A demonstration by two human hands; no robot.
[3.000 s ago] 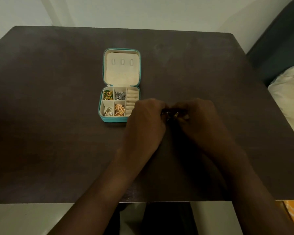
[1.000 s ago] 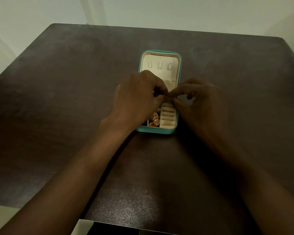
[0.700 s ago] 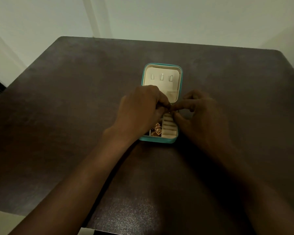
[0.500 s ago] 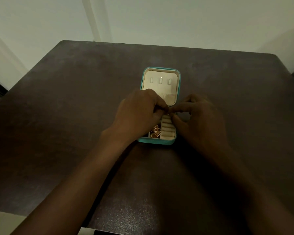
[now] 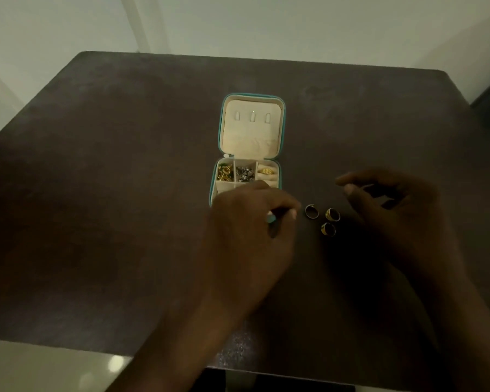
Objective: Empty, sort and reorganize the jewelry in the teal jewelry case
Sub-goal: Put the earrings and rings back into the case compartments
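The teal jewelry case (image 5: 249,154) lies open near the middle of the dark table (image 5: 96,193), its lid (image 5: 251,126) laid flat on the far side with a cream lining and 3 small tabs in a row. In the tray, the far left compartment holds gold earrings (image 5: 225,172), the one beside it holds silver pieces (image 5: 244,174), and a gold ring (image 5: 266,171) sits at the far end of the ring rolls on the right. The near part of the tray is hidden under the left hand (image 5: 249,233), which hovers over the case's near right corner with its fingers curled in close together; whether they pinch anything I cannot tell. Just right of that hand, 3 rings (image 5: 323,219) lie on the table in a tight cluster, 1 silver and 2 gold with dark faces. The right hand (image 5: 391,210) is beyond them, thumb and fingers loosely spread and holding nothing
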